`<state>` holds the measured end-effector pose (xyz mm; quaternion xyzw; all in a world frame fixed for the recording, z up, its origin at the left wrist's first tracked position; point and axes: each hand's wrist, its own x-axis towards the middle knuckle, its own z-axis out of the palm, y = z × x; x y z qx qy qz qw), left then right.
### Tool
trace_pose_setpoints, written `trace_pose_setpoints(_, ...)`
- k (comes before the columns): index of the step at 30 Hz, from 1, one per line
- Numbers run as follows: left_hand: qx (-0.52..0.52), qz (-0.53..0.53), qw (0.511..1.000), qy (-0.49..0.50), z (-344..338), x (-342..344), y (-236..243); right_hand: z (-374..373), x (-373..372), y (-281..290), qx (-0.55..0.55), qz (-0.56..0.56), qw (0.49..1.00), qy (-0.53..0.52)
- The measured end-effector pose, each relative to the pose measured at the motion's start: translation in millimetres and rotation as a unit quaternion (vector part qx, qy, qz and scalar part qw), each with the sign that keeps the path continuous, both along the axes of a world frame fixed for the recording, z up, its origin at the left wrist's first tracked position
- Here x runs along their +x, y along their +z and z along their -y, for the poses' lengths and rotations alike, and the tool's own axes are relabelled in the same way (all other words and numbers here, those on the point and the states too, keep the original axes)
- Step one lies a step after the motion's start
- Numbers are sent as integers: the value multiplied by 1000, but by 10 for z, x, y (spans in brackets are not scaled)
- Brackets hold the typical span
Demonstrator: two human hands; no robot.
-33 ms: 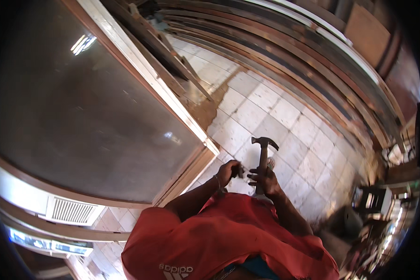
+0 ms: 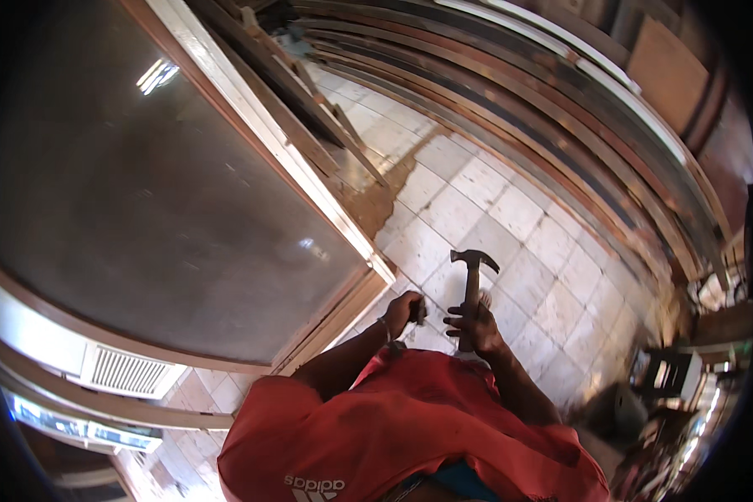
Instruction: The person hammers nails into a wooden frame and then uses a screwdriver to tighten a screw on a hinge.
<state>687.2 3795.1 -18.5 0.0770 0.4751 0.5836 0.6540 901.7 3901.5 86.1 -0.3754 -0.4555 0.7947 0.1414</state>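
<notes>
My right hand [image 2: 478,328] is wrapped round the handle of a claw hammer [image 2: 473,280], which it holds upright in front of my red shirt. The dark metal head is at the top, with its curved claw pointing right. Just left of the hammer, apart from it, is my left hand [image 2: 405,311]. Its fingers are curled in, and whatever they may hold is too small or hidden to make out. Close beyond that hand is the corner of a large dark tabletop or panel [image 2: 184,217] with a wooden and white edge.
Long wooden boards [image 2: 510,109] lie stacked along the far and right side. Pale floor tiles [image 2: 452,209] stretch between them and me, with a brown patch [image 2: 376,201] by the panel. More timber [image 2: 318,109] leans behind it. A white louvred unit [image 2: 130,371] is at lower left, clutter [image 2: 669,376] at right.
My left hand has shifted slightly left, away from the hammer, and its fingers look more curled. The hammer stays in my right hand, almost unmoved. The whole view has shifted a little.
</notes>
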Motion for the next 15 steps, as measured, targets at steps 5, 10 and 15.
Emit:
trace_pose_setpoints(5,-149,-378,908,-99,310,-391,-465,-1202,-132,-407,88,122,970,192)
trace_pose_setpoints(10,-267,-460,709,-463,1123,161,-517,-2059,-212,-723,75,161,947,267)
trace_pose_setpoints(15,-299,-390,814,-309,1376,1315,-163,-2404,-384,-1077,31,194,904,379)
